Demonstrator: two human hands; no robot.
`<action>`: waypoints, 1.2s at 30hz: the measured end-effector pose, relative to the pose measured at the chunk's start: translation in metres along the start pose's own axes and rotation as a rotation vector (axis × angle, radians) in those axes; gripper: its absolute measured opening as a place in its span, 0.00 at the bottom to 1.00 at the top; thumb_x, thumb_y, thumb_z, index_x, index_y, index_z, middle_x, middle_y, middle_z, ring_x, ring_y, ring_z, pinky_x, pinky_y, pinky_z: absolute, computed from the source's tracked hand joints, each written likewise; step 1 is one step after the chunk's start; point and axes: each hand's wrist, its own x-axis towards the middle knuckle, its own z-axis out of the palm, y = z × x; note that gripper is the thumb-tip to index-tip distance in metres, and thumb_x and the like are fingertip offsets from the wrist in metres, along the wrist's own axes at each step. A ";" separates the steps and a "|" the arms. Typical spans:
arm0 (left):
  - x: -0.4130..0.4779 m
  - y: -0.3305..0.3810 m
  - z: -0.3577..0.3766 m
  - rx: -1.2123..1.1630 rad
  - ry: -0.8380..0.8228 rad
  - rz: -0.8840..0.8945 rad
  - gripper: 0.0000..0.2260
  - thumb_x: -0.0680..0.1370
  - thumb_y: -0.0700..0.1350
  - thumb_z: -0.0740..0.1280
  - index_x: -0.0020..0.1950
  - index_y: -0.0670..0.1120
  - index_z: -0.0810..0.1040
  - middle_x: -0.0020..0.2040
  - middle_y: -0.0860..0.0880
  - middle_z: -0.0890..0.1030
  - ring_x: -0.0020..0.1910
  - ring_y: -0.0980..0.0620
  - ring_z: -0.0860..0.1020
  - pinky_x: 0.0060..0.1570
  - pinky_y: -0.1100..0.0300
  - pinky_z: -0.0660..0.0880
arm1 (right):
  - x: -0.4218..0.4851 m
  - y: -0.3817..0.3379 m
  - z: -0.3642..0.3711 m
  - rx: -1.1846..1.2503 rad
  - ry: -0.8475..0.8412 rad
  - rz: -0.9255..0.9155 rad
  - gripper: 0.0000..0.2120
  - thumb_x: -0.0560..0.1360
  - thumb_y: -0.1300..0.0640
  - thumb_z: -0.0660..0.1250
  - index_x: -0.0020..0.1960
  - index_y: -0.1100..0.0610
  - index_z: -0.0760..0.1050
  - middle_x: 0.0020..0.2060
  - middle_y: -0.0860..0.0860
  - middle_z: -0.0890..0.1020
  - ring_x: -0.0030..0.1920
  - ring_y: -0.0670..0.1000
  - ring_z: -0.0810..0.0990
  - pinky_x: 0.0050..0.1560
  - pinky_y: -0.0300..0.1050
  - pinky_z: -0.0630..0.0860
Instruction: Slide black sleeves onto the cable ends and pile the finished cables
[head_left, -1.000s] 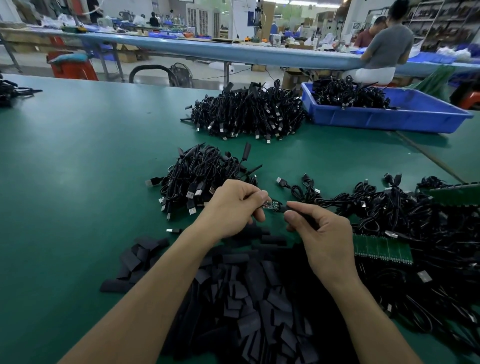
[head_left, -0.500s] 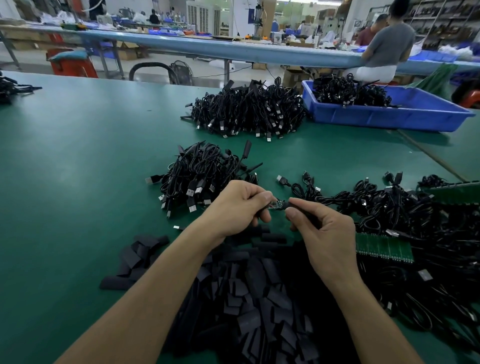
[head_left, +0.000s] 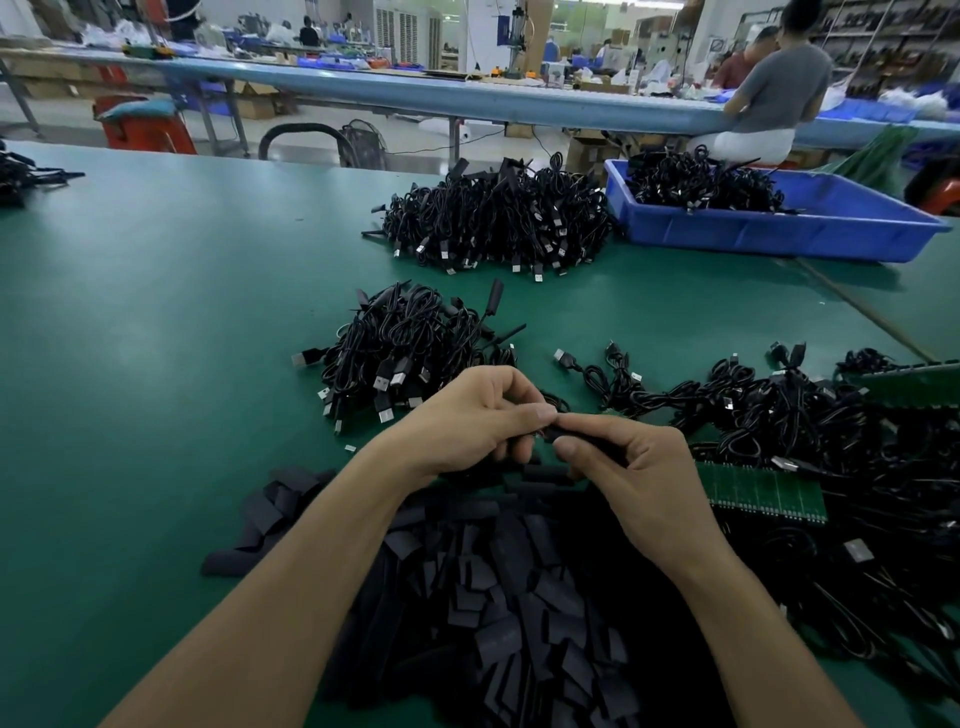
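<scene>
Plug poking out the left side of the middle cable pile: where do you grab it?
Probably pinch the plug by its black body, behind the silver tip, coming from the left. It lies flat, sticking clear of the pile, with bare table around it.

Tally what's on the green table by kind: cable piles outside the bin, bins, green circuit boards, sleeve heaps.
Cable piles: 4
Bin: 1
Green boards: 2
Sleeve heap: 1
Total: 8
</scene>
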 end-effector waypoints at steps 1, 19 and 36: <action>0.000 0.000 0.000 0.012 -0.014 -0.005 0.06 0.81 0.48 0.68 0.48 0.47 0.75 0.31 0.51 0.82 0.26 0.58 0.72 0.28 0.67 0.67 | 0.000 0.000 0.000 0.000 -0.013 -0.003 0.13 0.73 0.61 0.74 0.51 0.43 0.83 0.41 0.39 0.86 0.38 0.38 0.83 0.43 0.30 0.76; -0.004 0.002 -0.007 0.206 0.173 0.134 0.03 0.74 0.48 0.77 0.43 0.51 0.86 0.34 0.48 0.84 0.31 0.55 0.78 0.37 0.57 0.77 | 0.001 0.005 -0.002 0.002 0.177 0.025 0.09 0.76 0.61 0.72 0.48 0.47 0.84 0.36 0.45 0.86 0.33 0.43 0.83 0.36 0.33 0.76; -0.004 -0.001 -0.005 0.146 0.117 0.012 0.07 0.72 0.51 0.78 0.38 0.50 0.86 0.36 0.43 0.84 0.33 0.51 0.76 0.37 0.54 0.73 | -0.001 0.007 0.000 -0.020 0.129 -0.022 0.10 0.75 0.60 0.73 0.49 0.45 0.84 0.35 0.43 0.85 0.36 0.44 0.83 0.41 0.36 0.78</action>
